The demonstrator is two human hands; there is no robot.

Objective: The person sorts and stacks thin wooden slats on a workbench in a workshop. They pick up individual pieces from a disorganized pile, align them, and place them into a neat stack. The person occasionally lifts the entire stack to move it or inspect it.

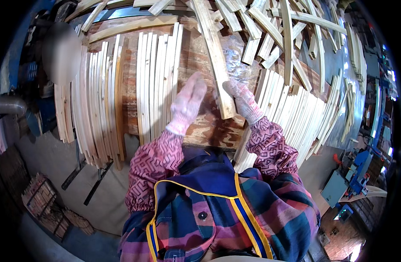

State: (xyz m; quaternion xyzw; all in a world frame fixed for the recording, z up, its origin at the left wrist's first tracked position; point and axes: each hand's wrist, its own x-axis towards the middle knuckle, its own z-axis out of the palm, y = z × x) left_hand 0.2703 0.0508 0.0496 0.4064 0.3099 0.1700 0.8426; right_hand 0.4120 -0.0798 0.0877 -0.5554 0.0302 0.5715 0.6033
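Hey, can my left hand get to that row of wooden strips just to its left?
Probably yes: your gloved left hand looks empty and close beside the wooden strips, with nothing visible between them. The long board is on the hand's other side.

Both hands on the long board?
No, only the right hand touches the long board; tabletop shows between it and the left hand.

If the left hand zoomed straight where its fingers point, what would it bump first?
Probably the long wooden board at the right hand, though depth is unclear: the left hand might pass above it.
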